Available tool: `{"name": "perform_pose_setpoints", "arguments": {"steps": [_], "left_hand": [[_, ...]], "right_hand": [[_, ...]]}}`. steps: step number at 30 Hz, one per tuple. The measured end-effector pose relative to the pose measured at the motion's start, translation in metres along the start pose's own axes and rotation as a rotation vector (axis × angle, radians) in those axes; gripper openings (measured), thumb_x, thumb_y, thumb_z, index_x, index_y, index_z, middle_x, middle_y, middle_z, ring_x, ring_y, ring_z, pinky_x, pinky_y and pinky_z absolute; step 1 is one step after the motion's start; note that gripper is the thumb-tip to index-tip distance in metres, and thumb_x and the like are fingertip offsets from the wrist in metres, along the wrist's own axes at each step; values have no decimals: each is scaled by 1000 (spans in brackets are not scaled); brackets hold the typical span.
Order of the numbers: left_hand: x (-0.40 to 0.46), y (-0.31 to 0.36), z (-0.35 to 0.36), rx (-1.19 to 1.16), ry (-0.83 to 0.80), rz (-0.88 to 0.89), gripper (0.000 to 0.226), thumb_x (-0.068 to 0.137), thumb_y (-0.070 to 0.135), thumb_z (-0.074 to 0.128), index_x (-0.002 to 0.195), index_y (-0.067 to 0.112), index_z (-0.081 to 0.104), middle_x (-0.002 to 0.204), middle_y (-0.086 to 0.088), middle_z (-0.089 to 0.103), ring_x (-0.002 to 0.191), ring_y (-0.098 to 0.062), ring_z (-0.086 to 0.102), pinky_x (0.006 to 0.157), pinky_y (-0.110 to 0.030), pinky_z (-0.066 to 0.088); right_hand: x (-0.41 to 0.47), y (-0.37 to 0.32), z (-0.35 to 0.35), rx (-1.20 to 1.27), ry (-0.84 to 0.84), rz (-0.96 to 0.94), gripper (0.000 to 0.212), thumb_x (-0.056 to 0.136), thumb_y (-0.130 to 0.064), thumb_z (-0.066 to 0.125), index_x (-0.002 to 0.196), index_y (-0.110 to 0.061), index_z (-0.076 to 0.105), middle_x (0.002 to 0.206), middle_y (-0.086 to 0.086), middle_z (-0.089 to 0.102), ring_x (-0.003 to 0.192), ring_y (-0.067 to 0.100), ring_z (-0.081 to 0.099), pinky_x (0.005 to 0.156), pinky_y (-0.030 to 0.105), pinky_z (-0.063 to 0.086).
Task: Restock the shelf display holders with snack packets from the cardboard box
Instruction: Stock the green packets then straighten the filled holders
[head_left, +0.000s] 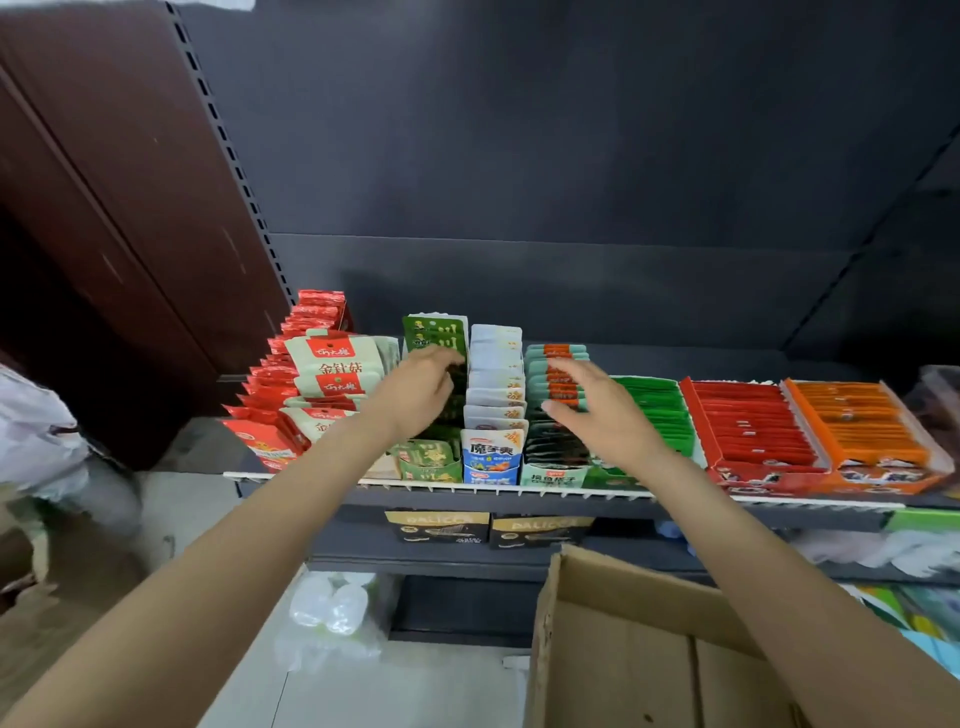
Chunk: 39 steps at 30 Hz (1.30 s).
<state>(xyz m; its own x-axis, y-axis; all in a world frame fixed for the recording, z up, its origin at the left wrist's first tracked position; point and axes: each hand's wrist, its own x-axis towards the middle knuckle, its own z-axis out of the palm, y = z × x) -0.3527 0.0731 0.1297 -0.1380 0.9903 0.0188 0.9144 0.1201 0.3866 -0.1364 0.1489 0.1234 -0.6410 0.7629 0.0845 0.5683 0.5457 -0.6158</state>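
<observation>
Hands reach over the shelf (519, 491): my left hand (423, 387) curls fingers into the green packets (435, 332) to straighten them, my right hand (605, 410) hovers open over the orange-topped packets (556, 351), cardboard box (623, 649) below.

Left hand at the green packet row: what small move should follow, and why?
Probably press the dark green packets back upright with the left hand, whose fingers curl into that row. The right hand hovers open, empty, over the neighbouring orange-topped packets.
</observation>
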Motion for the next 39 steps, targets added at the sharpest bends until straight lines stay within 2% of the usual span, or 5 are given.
{"name": "perform_pose_setpoints", "arguments": {"steps": [4, 15, 27, 33, 39], "left_hand": [[13, -4, -9, 73, -21, 25, 40, 97, 5, 38, 136, 10, 46, 142, -9, 45, 133, -24, 36, 110, -34, 32], [114, 4, -3, 644, -113, 274, 32, 93, 9, 45, 123, 14, 54, 122, -4, 55, 117, -23, 43, 92, -37, 32], [128, -1, 12, 609, -79, 243, 37, 84, 46, 63, 112, 21, 63, 116, -3, 54, 113, -23, 41, 90, -40, 30], [128, -5, 14, 544, -89, 253, 49, 77, 51, 69, 117, 23, 64, 143, -5, 32, 131, -24, 28, 103, -43, 26], [134, 2, 17, 611, -171, 225, 27, 85, 34, 65, 105, 15, 60, 112, -2, 54, 111, -21, 47, 96, -40, 29]], "right_hand": [[24, -12, 9, -69, 15, -40, 46, 96, -23, 52, 140, -16, 41, 145, 1, 41, 134, 18, 37, 108, 27, 26], [66, -27, 27, -424, -332, 119, 89, 83, -66, 49, 150, -14, 20, 157, 9, 15, 145, 21, 10, 117, 32, 4], [75, -13, 34, -538, -376, 59, 80, 85, -61, 50, 147, -15, 28, 153, 3, 26, 145, 16, 6, 117, 31, -6], [76, -20, 32, -589, -313, 11, 75, 82, -52, 62, 142, -15, 35, 134, 6, 44, 132, 22, 30, 116, 30, 0], [83, -23, 35, -597, -387, 11, 64, 84, -49, 61, 134, -16, 40, 112, 4, 58, 125, 18, 43, 119, 31, -4]]}}
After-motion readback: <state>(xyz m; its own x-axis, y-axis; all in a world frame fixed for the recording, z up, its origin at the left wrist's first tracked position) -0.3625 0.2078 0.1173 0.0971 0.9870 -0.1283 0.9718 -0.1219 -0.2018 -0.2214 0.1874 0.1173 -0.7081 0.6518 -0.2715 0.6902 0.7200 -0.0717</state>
